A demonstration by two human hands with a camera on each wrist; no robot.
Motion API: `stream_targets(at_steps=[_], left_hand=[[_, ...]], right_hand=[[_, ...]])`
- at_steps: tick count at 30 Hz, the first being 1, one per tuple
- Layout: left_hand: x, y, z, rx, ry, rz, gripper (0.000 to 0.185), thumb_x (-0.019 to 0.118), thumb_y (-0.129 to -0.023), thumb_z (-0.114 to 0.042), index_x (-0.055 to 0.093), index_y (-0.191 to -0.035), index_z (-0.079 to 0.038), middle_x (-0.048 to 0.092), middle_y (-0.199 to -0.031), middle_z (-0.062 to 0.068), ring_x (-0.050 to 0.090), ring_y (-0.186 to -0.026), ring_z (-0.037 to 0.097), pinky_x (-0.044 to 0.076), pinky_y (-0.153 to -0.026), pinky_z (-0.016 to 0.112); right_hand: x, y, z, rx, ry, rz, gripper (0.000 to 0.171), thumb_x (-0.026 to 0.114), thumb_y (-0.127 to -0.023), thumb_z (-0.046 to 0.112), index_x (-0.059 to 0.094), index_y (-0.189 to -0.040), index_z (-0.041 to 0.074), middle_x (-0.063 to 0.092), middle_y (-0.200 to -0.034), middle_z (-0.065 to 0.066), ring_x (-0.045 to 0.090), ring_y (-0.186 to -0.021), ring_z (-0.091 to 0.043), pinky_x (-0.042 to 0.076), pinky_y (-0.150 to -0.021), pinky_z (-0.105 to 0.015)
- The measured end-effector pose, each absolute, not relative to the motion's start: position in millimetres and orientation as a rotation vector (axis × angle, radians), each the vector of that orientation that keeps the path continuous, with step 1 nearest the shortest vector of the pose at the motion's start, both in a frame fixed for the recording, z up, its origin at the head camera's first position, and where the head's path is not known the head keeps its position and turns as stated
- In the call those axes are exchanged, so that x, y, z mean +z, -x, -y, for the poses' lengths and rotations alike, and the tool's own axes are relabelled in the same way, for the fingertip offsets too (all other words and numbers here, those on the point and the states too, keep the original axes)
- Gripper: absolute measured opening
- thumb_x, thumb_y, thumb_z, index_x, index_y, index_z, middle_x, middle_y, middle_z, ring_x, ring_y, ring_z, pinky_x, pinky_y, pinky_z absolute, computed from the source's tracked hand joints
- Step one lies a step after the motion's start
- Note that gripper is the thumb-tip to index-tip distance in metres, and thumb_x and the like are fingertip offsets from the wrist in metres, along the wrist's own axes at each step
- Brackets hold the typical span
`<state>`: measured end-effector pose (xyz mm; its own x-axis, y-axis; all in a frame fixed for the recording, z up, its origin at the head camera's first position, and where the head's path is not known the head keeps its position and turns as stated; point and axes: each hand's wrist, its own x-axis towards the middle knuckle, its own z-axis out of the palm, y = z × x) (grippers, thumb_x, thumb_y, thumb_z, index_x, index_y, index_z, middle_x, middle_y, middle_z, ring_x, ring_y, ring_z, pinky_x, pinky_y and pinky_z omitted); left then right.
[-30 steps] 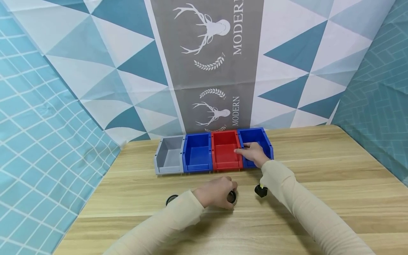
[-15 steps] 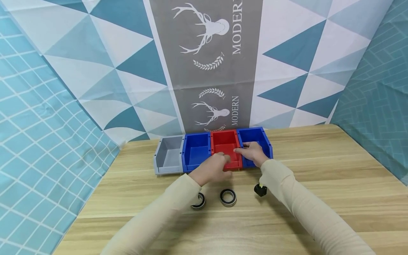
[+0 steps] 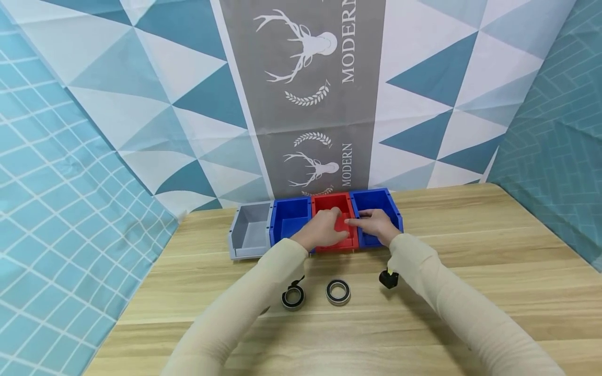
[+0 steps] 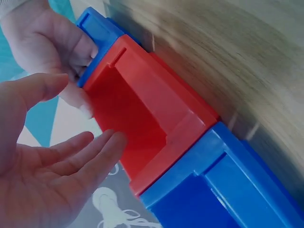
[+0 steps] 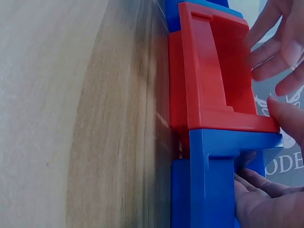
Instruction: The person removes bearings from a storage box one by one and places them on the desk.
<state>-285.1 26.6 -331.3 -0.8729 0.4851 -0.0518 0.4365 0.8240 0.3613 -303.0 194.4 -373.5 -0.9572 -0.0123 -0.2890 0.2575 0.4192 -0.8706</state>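
My left hand (image 3: pixel 324 230) is over the red bin (image 3: pixel 334 201), its fingers spread and nothing between them. In the left wrist view, the left fingertips (image 4: pixel 116 137) overlap the red bin's opening. My right hand (image 3: pixel 374 225) grips at the side wall between the red bin and the right blue bin (image 3: pixel 371 197). Its fingers (image 5: pixel 259 185) reach inside that blue bin, while the thumb (image 5: pixel 285 116) lies at the red bin's edge. Two black-and-silver ring bearings lie flat on the table: one ring bearing (image 3: pixel 338 292) and, near the left sleeve, a second ring bearing (image 3: pixel 293 299).
Another blue bin (image 3: pixel 290 203) and a grey bin (image 3: pixel 251 230) continue the row to the left, along the patterned backdrop (image 3: pixel 301 115). A small black device (image 3: pixel 388 279) hangs below the right sleeve. Wood-grain tabletop (image 3: pixel 470 250) extends around the bins.
My left hand has let go of a ring bearing on the table and moved forward to the red bin. Both bearings now show. The right hand has stayed in place.
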Motion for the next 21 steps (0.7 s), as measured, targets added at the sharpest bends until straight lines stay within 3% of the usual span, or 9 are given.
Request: stream_targets(at_steps=[4,8,11,15,21], left_hand=[[-333,292,-32,0.547,-0.650,-2.837,0.065,0.065,-0.090,-0.033,0.039,-0.141,-0.002,0.060,-0.131,0.013,0.064,-0.112,0.023,0.053,-0.096,0.039],[-335,299,-35,0.557,-0.605,-2.816,0.060,0.064,-0.090,-0.035,0.045,-0.136,0.000,0.061,-0.127,0.013,0.063,-0.108,0.023,0.054,-0.094,0.038],[-336,303,-34,0.607,-0.543,-2.777,0.049,0.065,-0.089,-0.039,0.054,-0.120,-0.002,0.065,-0.107,0.011,0.061,-0.091,0.020,0.055,-0.077,0.030],[-336,309,-32,0.702,-0.448,-2.720,0.038,0.065,-0.088,-0.044,0.055,-0.095,-0.008,0.055,-0.080,0.005,0.051,-0.072,0.016,0.041,-0.059,0.025],[-339,316,-39,0.847,-0.331,-2.620,0.039,0.066,-0.086,-0.048,0.051,-0.079,-0.013,0.061,-0.076,0.008,0.060,-0.075,0.021,0.046,-0.065,0.030]], right_hand=[[-371,302,-197,-1.552,-0.202,-2.409,0.077,0.062,-0.092,0.042,0.031,-0.148,-0.001,0.033,-0.153,-0.023,0.044,-0.135,-0.038,0.040,-0.109,-0.045],[-366,301,-200,-1.591,-0.166,-2.378,0.072,0.052,-0.097,0.042,0.030,-0.147,-0.004,0.032,-0.153,-0.024,0.044,-0.135,-0.039,0.039,-0.109,-0.044],[-359,302,-204,-1.614,-0.140,-2.370,0.064,0.047,-0.100,0.038,0.032,-0.146,-0.004,0.034,-0.153,-0.024,0.043,-0.137,-0.037,0.039,-0.110,-0.043],[-349,305,-209,-1.581,-0.096,-2.431,0.054,0.046,-0.101,0.028,0.037,-0.145,-0.002,0.041,-0.149,-0.023,0.046,-0.135,-0.035,0.041,-0.109,-0.042],[-336,308,-221,-1.433,-0.032,-2.611,0.045,0.050,-0.100,0.021,0.046,-0.139,-0.001,0.053,-0.139,-0.024,0.054,-0.126,-0.036,0.046,-0.105,-0.044]])
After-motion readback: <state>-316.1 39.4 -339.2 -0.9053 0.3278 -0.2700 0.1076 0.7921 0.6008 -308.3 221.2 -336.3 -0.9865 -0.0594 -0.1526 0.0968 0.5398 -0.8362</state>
